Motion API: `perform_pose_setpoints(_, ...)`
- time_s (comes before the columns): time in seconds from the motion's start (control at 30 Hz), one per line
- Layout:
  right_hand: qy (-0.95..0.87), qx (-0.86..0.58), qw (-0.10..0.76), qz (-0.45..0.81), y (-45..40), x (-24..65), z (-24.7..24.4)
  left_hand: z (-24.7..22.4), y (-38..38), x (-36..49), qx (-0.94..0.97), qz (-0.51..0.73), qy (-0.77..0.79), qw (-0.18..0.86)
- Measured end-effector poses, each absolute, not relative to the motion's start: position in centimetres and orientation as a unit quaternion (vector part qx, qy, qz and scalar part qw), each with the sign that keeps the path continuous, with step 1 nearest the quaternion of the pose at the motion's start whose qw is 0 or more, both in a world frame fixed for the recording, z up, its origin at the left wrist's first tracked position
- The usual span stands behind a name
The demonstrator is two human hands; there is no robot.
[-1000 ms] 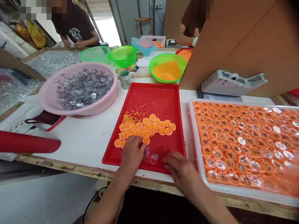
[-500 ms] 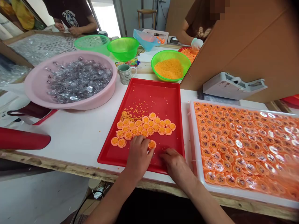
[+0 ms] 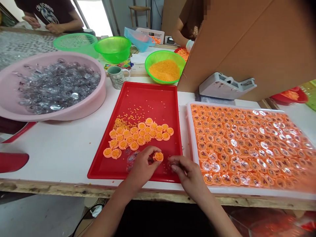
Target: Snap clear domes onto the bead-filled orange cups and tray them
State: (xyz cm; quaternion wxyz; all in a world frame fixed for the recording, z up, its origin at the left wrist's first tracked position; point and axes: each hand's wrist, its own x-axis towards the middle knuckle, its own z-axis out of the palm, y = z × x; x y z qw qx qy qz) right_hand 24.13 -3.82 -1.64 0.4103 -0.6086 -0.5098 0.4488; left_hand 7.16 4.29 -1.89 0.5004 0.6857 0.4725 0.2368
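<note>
My left hand [image 3: 143, 166] pinches a small orange toy cup [image 3: 158, 156] filled with orange grains, just above the red tray [image 3: 150, 93]. To its right my right hand [image 3: 186, 171] has its thumb and fingertips closed on a small clear plastic piece [image 3: 170, 161], partly hidden by the fingers. Several more filled orange cups [image 3: 135, 136] lie clustered across the middle of the tray. Loose orange grains [image 3: 123, 121] are scattered behind and left of them. Clear plastic pieces [image 3: 132, 157] rest on the tray beside my left hand.
A pink basin [image 3: 98, 95] of clear plastic pieces stands left. On the right, a white-rimmed tray [image 3: 194, 148] holds rows of covered orange cups. Behind are a mug [image 3: 117, 78], a green bowl of grains [image 3: 165, 70], a tape dispenser [image 3: 222, 87] and cardboard [image 3: 234, 46]. Two people work beyond.
My left hand has lifted the orange cup off the tray. My right hand has risen slightly, fingertips now pinched on a clear piece. The view has turned right, uncovering clear pieces by my left hand.
</note>
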Motion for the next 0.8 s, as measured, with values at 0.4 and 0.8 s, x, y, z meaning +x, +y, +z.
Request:
perform_pose_setpoints(0.4, -0.285, -0.524, 0.516, 0.615, -3.3, 23.8, -2.4, -0.9, 4.8, 6.0, 0.535, 0.239, 0.454, 0.672)
perform_pose_setpoints(0.8, -0.330, -0.567, 0.497, 0.568, -2.0, 24.2, -2.6, -1.1, 3.6, 7.3, 0.434, 0.209, 0.415, 0.772)
